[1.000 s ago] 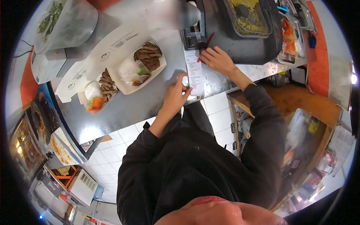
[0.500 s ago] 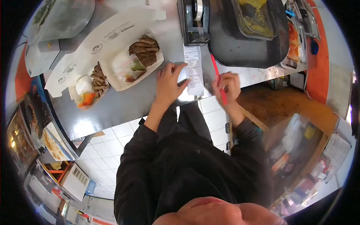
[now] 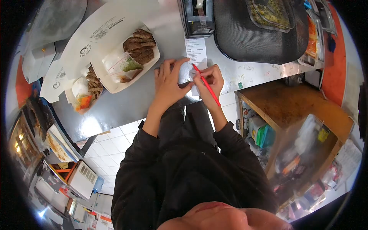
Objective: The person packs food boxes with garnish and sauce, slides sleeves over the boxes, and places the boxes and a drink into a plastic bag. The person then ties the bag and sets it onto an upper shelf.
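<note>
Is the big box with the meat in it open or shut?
Open. The larger food box has its lid spread back, and sliced meat and a small clear bag show inside.

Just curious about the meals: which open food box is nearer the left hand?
The larger box, with green food, is nearer the left hand; the smaller box, with orange food, sits farther off.

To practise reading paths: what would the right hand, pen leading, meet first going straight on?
The printed paper, at the tip of the red pen; then perhaps the left hand, depth unclear.
</note>
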The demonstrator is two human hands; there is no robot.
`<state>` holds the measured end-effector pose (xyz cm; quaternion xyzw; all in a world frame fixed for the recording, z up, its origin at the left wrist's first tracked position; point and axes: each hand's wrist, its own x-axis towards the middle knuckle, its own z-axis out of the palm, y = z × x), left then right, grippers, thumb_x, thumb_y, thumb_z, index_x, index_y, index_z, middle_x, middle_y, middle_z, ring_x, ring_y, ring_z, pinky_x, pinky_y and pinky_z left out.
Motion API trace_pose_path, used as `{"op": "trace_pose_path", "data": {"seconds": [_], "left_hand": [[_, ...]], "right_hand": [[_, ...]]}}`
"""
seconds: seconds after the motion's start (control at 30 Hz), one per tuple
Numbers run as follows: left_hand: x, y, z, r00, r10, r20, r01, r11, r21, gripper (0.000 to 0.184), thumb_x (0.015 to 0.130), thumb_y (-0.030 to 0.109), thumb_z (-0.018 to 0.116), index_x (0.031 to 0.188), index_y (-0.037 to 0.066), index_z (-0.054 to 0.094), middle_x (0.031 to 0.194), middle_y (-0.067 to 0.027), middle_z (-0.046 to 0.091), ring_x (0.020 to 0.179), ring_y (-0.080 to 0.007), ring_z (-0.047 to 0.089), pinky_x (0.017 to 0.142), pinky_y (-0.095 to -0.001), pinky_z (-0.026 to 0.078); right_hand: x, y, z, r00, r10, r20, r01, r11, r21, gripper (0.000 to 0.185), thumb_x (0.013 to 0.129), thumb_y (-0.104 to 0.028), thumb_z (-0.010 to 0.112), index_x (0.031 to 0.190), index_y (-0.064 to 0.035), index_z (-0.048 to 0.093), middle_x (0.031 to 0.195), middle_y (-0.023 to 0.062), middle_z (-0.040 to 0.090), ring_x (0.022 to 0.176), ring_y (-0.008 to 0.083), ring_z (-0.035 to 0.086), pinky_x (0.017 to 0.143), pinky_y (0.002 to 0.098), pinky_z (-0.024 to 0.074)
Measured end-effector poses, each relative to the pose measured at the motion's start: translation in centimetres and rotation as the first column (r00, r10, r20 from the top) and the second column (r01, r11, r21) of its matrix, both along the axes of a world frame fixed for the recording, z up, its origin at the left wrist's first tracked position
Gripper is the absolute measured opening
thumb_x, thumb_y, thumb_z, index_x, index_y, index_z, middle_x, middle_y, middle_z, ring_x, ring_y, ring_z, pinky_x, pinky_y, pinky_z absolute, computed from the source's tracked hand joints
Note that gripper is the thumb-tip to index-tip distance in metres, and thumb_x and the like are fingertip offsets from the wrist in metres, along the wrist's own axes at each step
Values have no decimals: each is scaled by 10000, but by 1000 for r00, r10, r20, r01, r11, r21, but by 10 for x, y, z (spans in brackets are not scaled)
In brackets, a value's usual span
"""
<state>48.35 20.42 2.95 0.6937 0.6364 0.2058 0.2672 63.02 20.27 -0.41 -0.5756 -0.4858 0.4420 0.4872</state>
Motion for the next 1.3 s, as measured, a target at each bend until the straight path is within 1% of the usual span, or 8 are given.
{"op": "trace_pose_path", "data": {"seconds": [0.27,0.33,0.6,0.7,0.9,1.0,1.13,1.3], "left_hand": [[-3,0,3,1000,-10,2,10,1000,-4,709,611,311,798,1254,239,509,1076,-70,466,1067,-254,465,863,-400,313],[-2,1,5,1000,-10,12,10,1000,-20,711,611,317,801,1254,240,510,1079,-67,466,1070,-249,465,866,-398,312],[-2,0,-1,1000,-13,15,13,1000,-9,704,617,321,801,1255,244,511,1092,-62,468,1063,-244,470,868,-401,311],[-3,-2,-3,1000,-6,5,6,1000,-6,703,618,321,800,1254,244,512,1095,-61,469,1063,-242,471,870,-403,311],[-3,1,-1,1000,-8,23,8,1000,-3,700,618,323,799,1253,249,515,1094,-57,470,1066,-240,472,872,-402,310],[-2,0,-1,1000,-9,16,9,1000,-7,701,617,325,800,1253,251,516,1094,-56,470,1069,-239,470,875,-400,308],[-4,1,2,999,-29,18,30,997,-69,735,628,333,795,1293,243,494,1119,-100,452,1117,-276,440,892,-407,301],[-4,0,-1,1000,-21,22,22,998,-56,721,634,330,788,1288,240,501,1113,-103,454,1113,-280,443,895,-406,301]], "right_hand": [[4,6,1,999,-28,45,26,998,53,183,741,33,682,722,-10,505,749,48,497,637,87,498,552,207,416],[4,8,5,997,63,-54,-63,998,-3,201,746,39,684,707,-9,492,746,49,494,628,80,485,532,205,399],[27,17,5,975,221,23,-222,969,104,228,750,45,695,682,-9,485,729,32,481,607,54,460,500,191,360],[26,18,5,973,232,10,-232,973,-22,226,750,43,698,683,-8,488,726,33,481,610,53,466,501,193,361],[27,16,6,977,213,29,-215,971,105,223,751,42,699,689,-6,490,725,42,485,613,68,476,522,202,368],[29,19,7,962,263,67,-267,962,60,225,751,45,697,689,-6,487,725,47,492,613,77,474,528,208,369],[28,12,11,964,237,122,-243,969,40,228,748,55,692,685,-9,482,730,49,502,628,94,476,525,215,366],[12,-10,2,991,99,91,-113,981,157,223,765,53,689,702,-15,486,764,66,516,671,124,503,535,227,392]]}}
